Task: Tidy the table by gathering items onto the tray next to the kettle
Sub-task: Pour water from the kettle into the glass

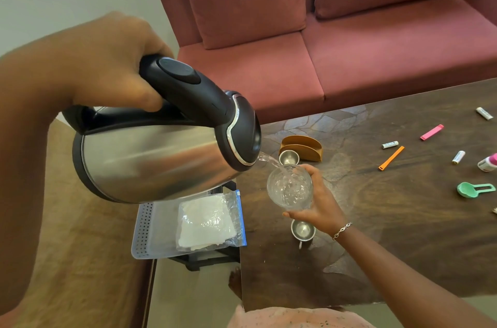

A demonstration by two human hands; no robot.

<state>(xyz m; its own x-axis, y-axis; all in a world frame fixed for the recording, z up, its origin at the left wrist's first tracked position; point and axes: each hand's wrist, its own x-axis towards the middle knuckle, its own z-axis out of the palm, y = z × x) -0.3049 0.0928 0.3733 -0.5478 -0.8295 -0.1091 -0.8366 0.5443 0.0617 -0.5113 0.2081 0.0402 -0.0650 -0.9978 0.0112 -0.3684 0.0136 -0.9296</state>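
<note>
Kettle (150, 161), shiny steel, tilted; pours into glass (289, 189).

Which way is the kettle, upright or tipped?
Tipped: the left hand holds the kettle spout-down, water streaming into the glass in the right hand.

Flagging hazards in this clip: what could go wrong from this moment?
1. The left hand tilts the kettle, streaming water into the glass gripped by the right hand; the stream could miss the rim and wet the hand or table.
2. A wet glass might slip and strike the metal cup just below that hand.
</note>
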